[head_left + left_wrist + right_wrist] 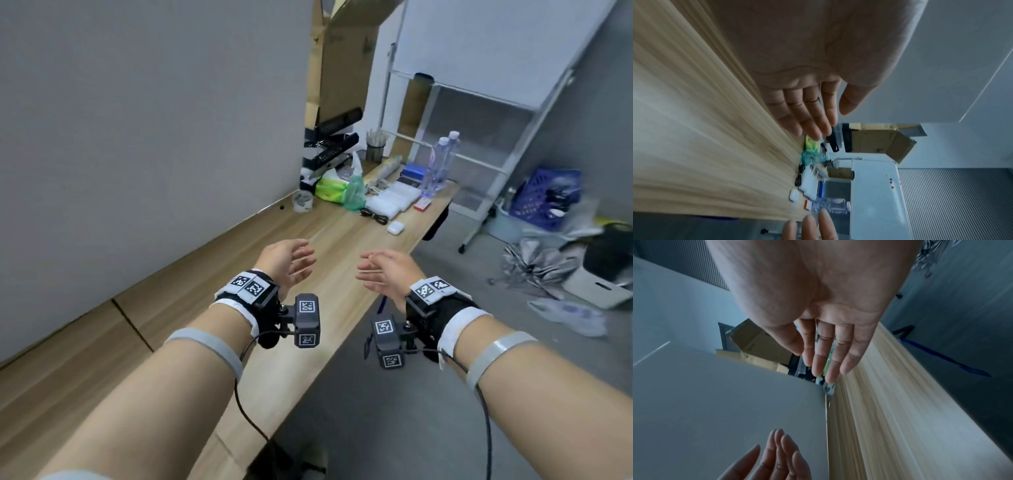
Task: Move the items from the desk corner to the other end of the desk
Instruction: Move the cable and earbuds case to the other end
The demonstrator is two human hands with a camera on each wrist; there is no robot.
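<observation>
Both hands hover empty above the middle of the wooden desk [281, 236], palms facing each other. My left hand [291, 260] and my right hand [380, 270] have straight, relaxed fingers and hold nothing. At the far desk corner lies a cluster of items: a white earbud case [395, 228], a black cable [373, 216], clear plastic boxes [394, 198], a green bag [354, 192], a yellow-green tissue pack [329, 186], a tape roll [303, 201], two water bottles [440, 161], a blue box [412, 170], a pen cup [374, 149] and a black file tray [329, 150]. The left wrist view shows the earbud case [793, 194] far ahead.
A grey wall [137, 120] runs along the desk's left side. A whiteboard on a wheeled stand [479, 61] and cardboard [342, 68] stand behind the far corner. On the floor at right lie a blue basket [544, 198], a folded umbrella [541, 263] and a white box [599, 284].
</observation>
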